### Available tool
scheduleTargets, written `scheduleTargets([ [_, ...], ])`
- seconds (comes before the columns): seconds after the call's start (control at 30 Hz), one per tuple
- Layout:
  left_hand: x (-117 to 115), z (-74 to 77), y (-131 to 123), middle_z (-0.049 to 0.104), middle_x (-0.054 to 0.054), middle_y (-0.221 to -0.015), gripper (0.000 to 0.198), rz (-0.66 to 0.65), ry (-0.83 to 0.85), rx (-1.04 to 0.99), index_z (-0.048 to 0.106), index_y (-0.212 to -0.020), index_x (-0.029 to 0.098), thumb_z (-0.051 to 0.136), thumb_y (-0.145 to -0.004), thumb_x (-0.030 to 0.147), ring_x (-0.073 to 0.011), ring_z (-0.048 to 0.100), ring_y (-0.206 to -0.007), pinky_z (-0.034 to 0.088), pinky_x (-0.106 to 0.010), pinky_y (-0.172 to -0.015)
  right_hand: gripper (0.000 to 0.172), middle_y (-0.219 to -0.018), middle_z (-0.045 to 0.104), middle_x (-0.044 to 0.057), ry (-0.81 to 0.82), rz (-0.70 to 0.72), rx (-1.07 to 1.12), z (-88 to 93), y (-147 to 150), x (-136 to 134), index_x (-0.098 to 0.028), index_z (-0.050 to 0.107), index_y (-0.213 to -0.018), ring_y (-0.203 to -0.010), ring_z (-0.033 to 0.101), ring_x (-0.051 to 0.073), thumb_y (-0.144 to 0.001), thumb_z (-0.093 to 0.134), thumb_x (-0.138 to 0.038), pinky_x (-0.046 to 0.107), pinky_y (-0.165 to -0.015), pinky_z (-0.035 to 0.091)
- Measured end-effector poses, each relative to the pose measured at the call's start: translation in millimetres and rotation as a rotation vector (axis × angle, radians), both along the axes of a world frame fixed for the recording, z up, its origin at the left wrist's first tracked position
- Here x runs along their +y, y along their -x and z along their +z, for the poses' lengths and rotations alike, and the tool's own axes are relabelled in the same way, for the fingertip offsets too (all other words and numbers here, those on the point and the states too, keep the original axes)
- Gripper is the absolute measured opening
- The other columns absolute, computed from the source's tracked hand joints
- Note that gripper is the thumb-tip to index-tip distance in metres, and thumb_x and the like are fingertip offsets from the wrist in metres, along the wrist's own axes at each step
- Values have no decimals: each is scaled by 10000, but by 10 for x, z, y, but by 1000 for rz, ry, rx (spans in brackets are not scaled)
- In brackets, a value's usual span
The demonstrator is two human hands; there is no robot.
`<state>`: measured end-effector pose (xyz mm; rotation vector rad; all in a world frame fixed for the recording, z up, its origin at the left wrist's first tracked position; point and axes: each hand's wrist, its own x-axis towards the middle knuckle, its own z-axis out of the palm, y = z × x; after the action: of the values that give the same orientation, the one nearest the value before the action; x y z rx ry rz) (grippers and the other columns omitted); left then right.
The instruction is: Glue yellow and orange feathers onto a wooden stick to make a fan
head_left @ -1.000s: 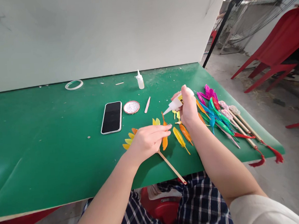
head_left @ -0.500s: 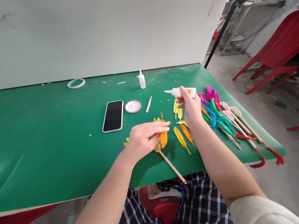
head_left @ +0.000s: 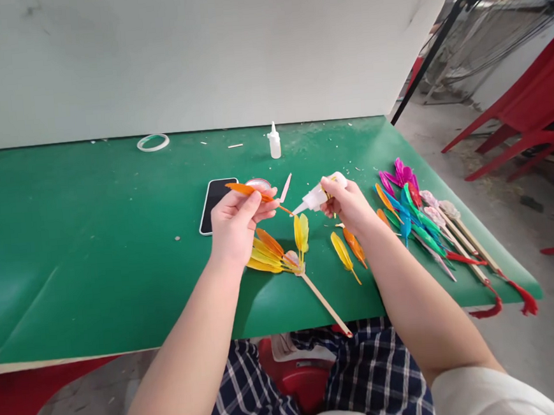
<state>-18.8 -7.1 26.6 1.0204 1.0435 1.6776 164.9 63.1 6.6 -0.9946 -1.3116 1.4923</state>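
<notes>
My left hand [head_left: 239,220] pinches an orange feather [head_left: 243,188] between thumb and fingers, its quill pointing right. In my right hand [head_left: 346,205] is a white glue bottle [head_left: 318,194], tilted so its nozzle tip meets or nearly meets the quill end. Below them on the table lies a feather fan [head_left: 271,254], with yellow and orange feathers fixed around the head of a wooden stick [head_left: 326,306]. Loose yellow feathers [head_left: 342,255] and orange feathers [head_left: 354,247] lie just below my right hand.
On the green table [head_left: 93,247] are a phone [head_left: 208,206], a round lid [head_left: 258,183] partly hidden by my left hand, pink tweezers [head_left: 286,187], a second bottle [head_left: 274,144] and a tape roll [head_left: 153,142]. Coloured feathers [head_left: 417,219] and tasselled sticks [head_left: 469,243] lie right.
My left hand has lifted the orange feather up from beside the fan and turned it sideways. My right hand has lowered the glue bottle and tipped its nozzle down to the quill.
</notes>
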Motion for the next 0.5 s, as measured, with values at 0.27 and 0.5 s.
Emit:
scheduleTargets([
  [0.27, 117, -101, 102, 690, -18, -823, 279, 51, 159, -8, 613, -949, 189, 657, -706, 319, -111, 664, -672, 507, -157, -528, 378, -530, 544, -36, 52, 173, 206, 36, -91, 31, -183, 547, -792, -454, 519, 92, -660, 591, -535, 189, -375, 368],
  [0.5, 203, -139, 345, 684, -50, -858, 318, 241, 186, 151, 620, -938, 167, 655, -689, 362, -121, 651, -719, 498, -182, -550, 320, -858, 652, -3, 40, 84, 164, 65, -140, 33, -244, 505, -893, -756, 618, 137, -656, 606, -434, 256, -578, 491],
])
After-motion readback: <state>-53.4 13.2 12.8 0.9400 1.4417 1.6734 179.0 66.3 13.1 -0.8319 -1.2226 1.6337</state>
